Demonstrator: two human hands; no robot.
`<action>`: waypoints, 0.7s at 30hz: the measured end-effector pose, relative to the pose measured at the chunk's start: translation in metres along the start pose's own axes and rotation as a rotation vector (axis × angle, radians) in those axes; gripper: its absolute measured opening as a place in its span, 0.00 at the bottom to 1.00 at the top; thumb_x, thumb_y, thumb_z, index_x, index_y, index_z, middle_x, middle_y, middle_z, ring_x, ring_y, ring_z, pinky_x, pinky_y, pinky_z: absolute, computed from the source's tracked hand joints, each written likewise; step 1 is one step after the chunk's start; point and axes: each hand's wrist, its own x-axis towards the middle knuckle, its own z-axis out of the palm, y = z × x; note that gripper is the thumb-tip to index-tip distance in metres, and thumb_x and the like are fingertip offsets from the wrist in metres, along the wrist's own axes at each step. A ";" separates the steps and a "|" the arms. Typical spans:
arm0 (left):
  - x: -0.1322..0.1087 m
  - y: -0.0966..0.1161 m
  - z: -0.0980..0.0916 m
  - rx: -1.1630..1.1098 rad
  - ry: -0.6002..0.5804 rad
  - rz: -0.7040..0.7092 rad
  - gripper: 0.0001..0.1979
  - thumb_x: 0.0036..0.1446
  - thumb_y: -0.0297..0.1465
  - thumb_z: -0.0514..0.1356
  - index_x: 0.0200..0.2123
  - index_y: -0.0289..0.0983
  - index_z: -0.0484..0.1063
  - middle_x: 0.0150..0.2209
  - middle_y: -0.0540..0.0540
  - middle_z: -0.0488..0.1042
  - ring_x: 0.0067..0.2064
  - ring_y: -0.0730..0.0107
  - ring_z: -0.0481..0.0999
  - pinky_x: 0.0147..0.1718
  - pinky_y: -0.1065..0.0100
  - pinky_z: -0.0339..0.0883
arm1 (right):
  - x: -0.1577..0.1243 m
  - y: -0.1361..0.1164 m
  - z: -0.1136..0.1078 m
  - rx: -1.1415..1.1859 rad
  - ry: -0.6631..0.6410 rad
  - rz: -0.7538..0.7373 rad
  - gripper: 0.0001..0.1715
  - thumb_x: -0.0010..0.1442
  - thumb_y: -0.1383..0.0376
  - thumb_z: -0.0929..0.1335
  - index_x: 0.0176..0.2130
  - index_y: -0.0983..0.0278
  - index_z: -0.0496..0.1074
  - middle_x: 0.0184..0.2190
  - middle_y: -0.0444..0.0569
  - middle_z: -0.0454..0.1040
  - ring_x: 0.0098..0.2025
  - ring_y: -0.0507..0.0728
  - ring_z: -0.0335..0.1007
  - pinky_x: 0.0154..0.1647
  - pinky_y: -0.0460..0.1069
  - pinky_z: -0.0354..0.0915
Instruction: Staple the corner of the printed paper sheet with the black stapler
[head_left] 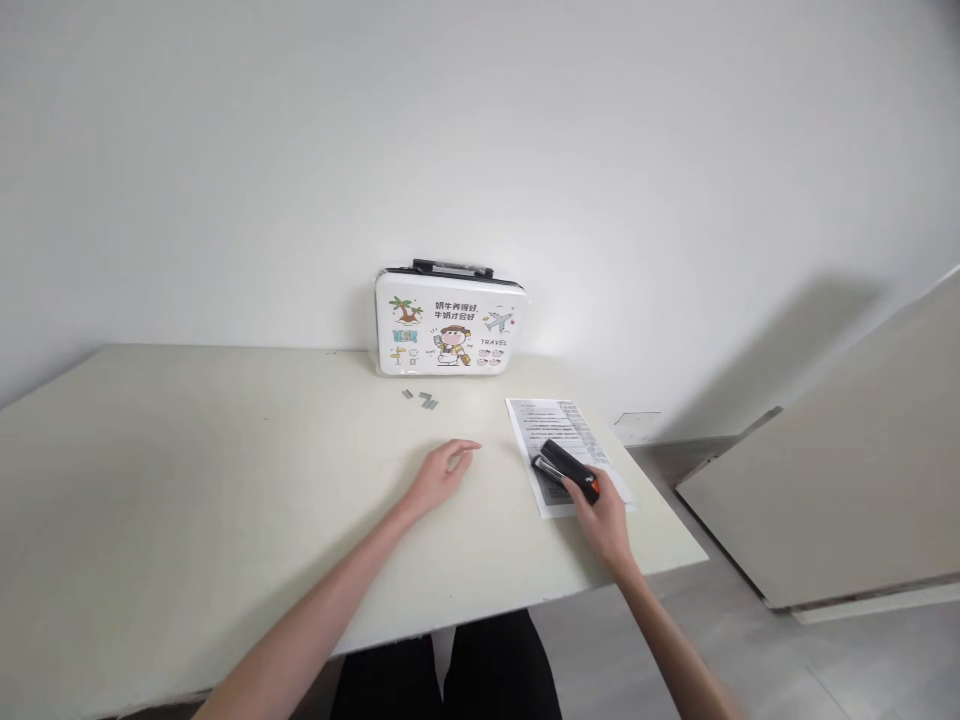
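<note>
My right hand (606, 520) grips the rear end of a black stapler (568, 466), with the thumb on its near side. The stapler is over a printed sheet of paper (551, 425) on the right part of the table; whether it touches the sheet I cannot tell. Empty, with fingers loosely curved and a gap between thumb and forefinger, my left hand (437, 475) rests on the tabletop left of the paper. Beyond it lie several small grey strips of staples (427, 403).
A white carrying case (420, 330) with cartoon prints and a black handle stands upright against the wall at the back of the pale table (187, 480). The table's right edge runs just beyond the paper. A pale panel (832, 480) leans or stands at far right.
</note>
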 end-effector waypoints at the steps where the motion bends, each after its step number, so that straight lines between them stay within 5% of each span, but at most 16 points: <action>1: 0.002 -0.003 -0.013 -0.060 0.025 -0.026 0.19 0.64 0.47 0.60 0.47 0.40 0.81 0.50 0.41 0.82 0.55 0.54 0.79 0.53 0.57 0.73 | 0.006 -0.008 0.007 0.010 -0.047 -0.017 0.32 0.61 0.42 0.69 0.51 0.64 0.73 0.46 0.56 0.79 0.46 0.64 0.74 0.48 0.57 0.69; 5: 0.014 -0.017 -0.062 -0.142 0.132 -0.096 0.24 0.58 0.51 0.64 0.44 0.37 0.80 0.38 0.41 0.83 0.41 0.59 0.82 0.47 0.58 0.75 | 0.031 -0.043 0.047 0.063 -0.224 -0.099 0.30 0.61 0.43 0.69 0.48 0.63 0.74 0.41 0.54 0.80 0.43 0.64 0.74 0.48 0.57 0.69; 8: 0.016 -0.023 -0.082 -0.158 0.256 -0.126 0.22 0.59 0.50 0.63 0.43 0.37 0.79 0.33 0.45 0.80 0.33 0.66 0.78 0.38 0.64 0.73 | 0.042 -0.063 0.083 0.134 -0.364 -0.134 0.28 0.61 0.43 0.69 0.48 0.62 0.74 0.40 0.52 0.80 0.42 0.63 0.74 0.47 0.56 0.69; 15: 0.009 -0.027 -0.087 -0.150 0.384 -0.154 0.17 0.63 0.44 0.60 0.42 0.37 0.78 0.30 0.49 0.73 0.30 0.71 0.71 0.33 0.68 0.68 | 0.050 -0.077 0.149 0.308 -0.525 -0.207 0.26 0.60 0.47 0.72 0.48 0.62 0.76 0.43 0.50 0.81 0.44 0.61 0.76 0.49 0.54 0.69; 21: 0.014 -0.031 -0.086 -0.150 0.413 -0.182 0.16 0.63 0.43 0.60 0.42 0.37 0.78 0.30 0.49 0.73 0.30 0.70 0.71 0.35 0.67 0.67 | 0.053 -0.077 0.156 0.280 -0.571 -0.198 0.25 0.61 0.49 0.72 0.50 0.62 0.76 0.45 0.50 0.81 0.46 0.61 0.76 0.52 0.54 0.68</action>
